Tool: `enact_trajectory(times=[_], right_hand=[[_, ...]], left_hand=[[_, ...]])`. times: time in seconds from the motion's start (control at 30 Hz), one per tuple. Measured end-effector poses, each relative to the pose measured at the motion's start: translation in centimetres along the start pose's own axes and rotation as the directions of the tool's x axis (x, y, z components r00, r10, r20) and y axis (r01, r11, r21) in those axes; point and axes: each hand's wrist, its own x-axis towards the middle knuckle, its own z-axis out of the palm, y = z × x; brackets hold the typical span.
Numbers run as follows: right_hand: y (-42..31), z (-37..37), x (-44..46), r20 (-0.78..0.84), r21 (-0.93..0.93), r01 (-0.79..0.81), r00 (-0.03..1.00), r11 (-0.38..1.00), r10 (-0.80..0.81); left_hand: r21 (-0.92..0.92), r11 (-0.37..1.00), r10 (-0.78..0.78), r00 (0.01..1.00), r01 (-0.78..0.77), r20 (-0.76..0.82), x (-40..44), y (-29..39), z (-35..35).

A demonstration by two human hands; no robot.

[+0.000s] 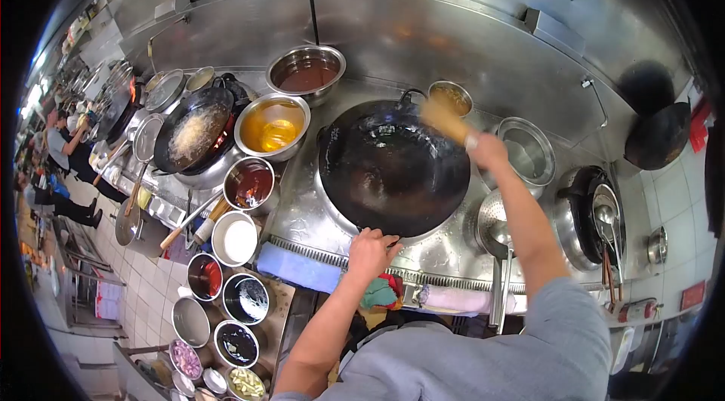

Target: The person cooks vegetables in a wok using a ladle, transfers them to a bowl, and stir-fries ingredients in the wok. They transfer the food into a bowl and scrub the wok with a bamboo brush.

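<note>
A large black wok (389,182) sits over the burner in front of me, with a wet sheen and a little liquid inside. My left hand (371,252) is closed at its near edge, apparently on the handle, which the fingers mostly hide. Over the wok's far right rim, my right hand (488,152) grips a tan wok brush (445,120), blurred by motion. Behind the brush stands a small metal pot (456,93). A steel bowl (526,150) lies just right of that hand.
On the left, another wok (195,129) holds pale food over a lit burner. Beside it are bowls of amber liquid (273,126) and reddish-brown liquid (306,72). Several sauce pots (235,239) line the lower left. A perforated ladle (495,223) rests at right. People (66,144) stand far left.
</note>
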Motion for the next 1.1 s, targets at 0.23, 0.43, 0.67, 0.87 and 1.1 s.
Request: enact_trajectory(times=[0.23, 0.43, 0.67, 0.87, 1.1], right_hand=[[-16.6, 6.9, -7.8, 0.066, 0.324, 0.232, 0.961, 0.917, -0.267], [-0.8, 2.2, -2.1, -0.015, 0.128, -0.196, 0.980, 0.972, 0.199], [3.3, -5.2, -10.9, -0.120, 0.979, -0.010, 0.776, 0.202, 0.619], [8.2, -0.2, -23.7, -0.031, 0.996, -0.030, 0.761, 0.083, 0.648], [8.2, -1.5, -32.2, 0.064, 0.971, -0.212, 0.681, 0.114, 0.729]], left_hand=[[-0.059, 0.997, 0.047, 0.996, -0.042, 0.081, 0.0, -0.7, 0.1], [0.233, 0.966, 0.098, 0.992, -0.113, 0.074, 1.4, 0.7, -1.3], [0.166, 0.957, 0.173, 0.926, -0.239, 0.336, 0.7, -0.6, 0.3], [0.092, 0.977, 0.151, 0.929, -0.192, 0.338, -8.1, 2.0, -2.8], [0.101, 0.971, 0.171, 0.923, -0.217, 0.345, -4.0, 8.0, -12.2]])
